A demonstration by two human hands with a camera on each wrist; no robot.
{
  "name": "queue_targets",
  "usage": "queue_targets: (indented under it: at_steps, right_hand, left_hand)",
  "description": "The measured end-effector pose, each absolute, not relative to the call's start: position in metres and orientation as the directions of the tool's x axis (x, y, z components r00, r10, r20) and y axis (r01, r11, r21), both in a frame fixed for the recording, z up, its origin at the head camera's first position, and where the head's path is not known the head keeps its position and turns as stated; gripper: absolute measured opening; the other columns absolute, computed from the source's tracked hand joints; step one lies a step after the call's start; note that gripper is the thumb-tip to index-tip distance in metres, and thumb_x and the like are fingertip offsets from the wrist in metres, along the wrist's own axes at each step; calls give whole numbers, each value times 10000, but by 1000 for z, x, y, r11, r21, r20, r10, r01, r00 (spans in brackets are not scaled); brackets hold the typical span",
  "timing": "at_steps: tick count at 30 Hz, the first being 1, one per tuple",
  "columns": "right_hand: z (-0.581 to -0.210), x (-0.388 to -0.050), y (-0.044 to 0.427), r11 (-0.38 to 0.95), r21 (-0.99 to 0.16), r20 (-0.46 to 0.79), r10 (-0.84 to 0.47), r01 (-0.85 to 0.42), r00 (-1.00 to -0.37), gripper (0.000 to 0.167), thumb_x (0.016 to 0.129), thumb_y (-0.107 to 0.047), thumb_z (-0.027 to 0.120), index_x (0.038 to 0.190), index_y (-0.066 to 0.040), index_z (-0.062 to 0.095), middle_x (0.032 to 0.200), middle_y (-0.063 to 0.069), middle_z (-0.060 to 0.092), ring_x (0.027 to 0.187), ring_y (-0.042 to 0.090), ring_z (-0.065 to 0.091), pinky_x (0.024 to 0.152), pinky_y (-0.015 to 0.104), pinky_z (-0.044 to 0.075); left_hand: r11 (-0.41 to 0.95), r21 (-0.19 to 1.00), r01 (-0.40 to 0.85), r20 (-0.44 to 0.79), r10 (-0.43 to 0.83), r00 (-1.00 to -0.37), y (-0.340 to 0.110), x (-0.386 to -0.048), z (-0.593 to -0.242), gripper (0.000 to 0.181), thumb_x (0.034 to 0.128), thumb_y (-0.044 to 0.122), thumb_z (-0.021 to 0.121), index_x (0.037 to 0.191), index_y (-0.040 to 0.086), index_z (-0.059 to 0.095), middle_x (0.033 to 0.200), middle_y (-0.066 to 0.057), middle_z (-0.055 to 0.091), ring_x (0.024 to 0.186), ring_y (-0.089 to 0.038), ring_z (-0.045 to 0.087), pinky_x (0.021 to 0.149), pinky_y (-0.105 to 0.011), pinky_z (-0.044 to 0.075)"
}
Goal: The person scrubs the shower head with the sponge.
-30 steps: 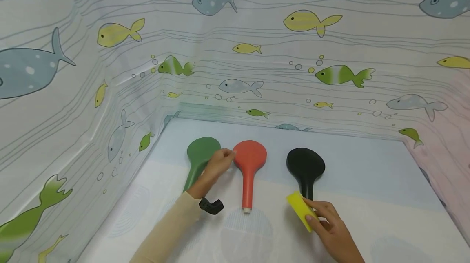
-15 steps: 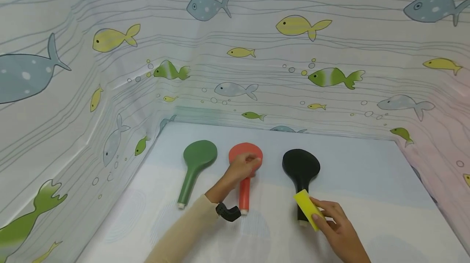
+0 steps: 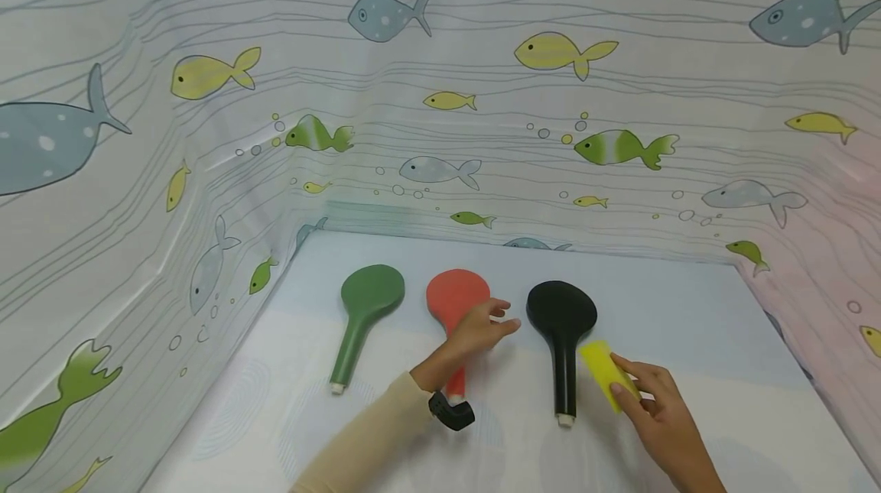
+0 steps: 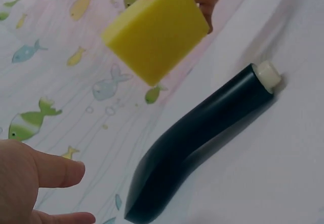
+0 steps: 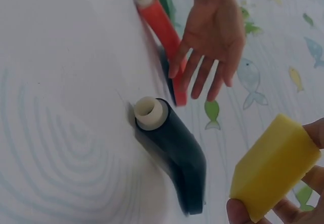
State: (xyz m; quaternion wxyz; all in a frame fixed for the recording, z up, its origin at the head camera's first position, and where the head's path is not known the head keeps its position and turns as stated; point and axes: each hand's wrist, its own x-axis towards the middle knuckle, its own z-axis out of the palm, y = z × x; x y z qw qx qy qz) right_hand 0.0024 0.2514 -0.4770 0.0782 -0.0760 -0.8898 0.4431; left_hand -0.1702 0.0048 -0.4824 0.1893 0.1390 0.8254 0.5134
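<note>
My right hand (image 3: 664, 409) pinches a yellow sponge (image 3: 606, 372) between thumb and fingers, held up to the right of the black shower head (image 3: 560, 309). That shower head lies face down, its white threaded end (image 5: 148, 111) toward me. My left hand (image 3: 482, 329) hovers over the red shower head (image 3: 454, 290), hiding part of its handle and reaching toward the black one. Its fingers are spread and hold nothing, as the right wrist view shows. A green shower head (image 3: 372, 293) lies at the left end of the row.
A pale tabletop (image 3: 275, 401) with faint blue arcs carries the row. Fish-printed sheeting (image 3: 385, 118) walls it in at the back and both sides. A dark band (image 3: 452, 410) sits on my left wrist over the beige sleeve.
My left hand has moved rightward from between the green and red shower heads to past the red one. The right hand, still holding the sponge, has shifted right, off the black handle.
</note>
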Motion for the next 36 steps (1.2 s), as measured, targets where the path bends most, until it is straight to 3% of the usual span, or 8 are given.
queue_targets:
  at_steps: [5, 10, 17, 22, 30, 36]
  right_hand:
    - [-478, 2, 257, 587, -805, 52, 214, 86, -975, 489, 1014, -391, 569, 1463, -203, 519, 1343, 96, 428, 1002, 47, 431, 725, 193, 546]
    - [-478, -1, 261, 592, -800, 47, 226, 99, -973, 501, 1009, -410, 570, 1468, -217, 512, 1353, 115, 423, 997, 16, 454, 726, 190, 537]
    - [-479, -3, 262, 596, -791, 18, 251, 140, -968, 528, 1005, -439, 566, 1471, -198, 508, 1358, 129, 424, 982, 21, 465, 734, 179, 519]
    - [-479, -4, 260, 608, -780, 16, 260, 151, -965, 531, 1007, -451, 556, 1469, -194, 511, 1357, 126, 432, 1033, 110, 458, 748, 163, 501]
    - [-480, -3, 257, 581, -798, -10, 253, 160, -967, 545, 1005, -448, 560, 1475, -179, 502, 1365, 145, 421, 1060, 199, 474, 748, 170, 502]
    - [-483, -3, 257, 570, -806, -18, 243, 158, -970, 543, 1004, -461, 555, 1478, -202, 498, 1361, 128, 422, 1057, 172, 472, 761, 180, 508]
  left_hand:
    - [498, 862, 95, -155, 437, -886, 14, -164, -484, 530, 935, 384, 675, 1359, 77, 588, 1353, -145, 613, 1180, -309, 633, 876, -413, 572]
    - [495, 866, 73, -177, 440, -880, 25, -159, -485, 538, 931, 379, 676, 1368, 79, 577, 1365, -137, 606, 1184, -293, 623, 872, -407, 574]
    - [419, 901, -109, -292, 402, -868, 48, -149, -490, 570, 902, 351, 734, 1365, 70, 557, 1337, -118, 598, 957, -210, 672, 788, -370, 600]
    - [378, 902, -209, -343, 333, -878, 65, -143, -499, 628, 868, 331, 779, 1375, 63, 525, 1243, -108, 622, 903, -192, 655, 777, -396, 610]
    - [132, 901, -414, -433, 347, -832, 78, -143, -512, 739, 888, 195, 755, 1431, -123, 368, 1042, -112, 659, 848, -224, 709, 800, -411, 610]
    - [91, 896, -435, -435, 384, -815, 86, -142, -512, 318, 864, 148, 770, 1097, -26, 646, 880, -81, 704, 750, -191, 703, 745, -404, 619]
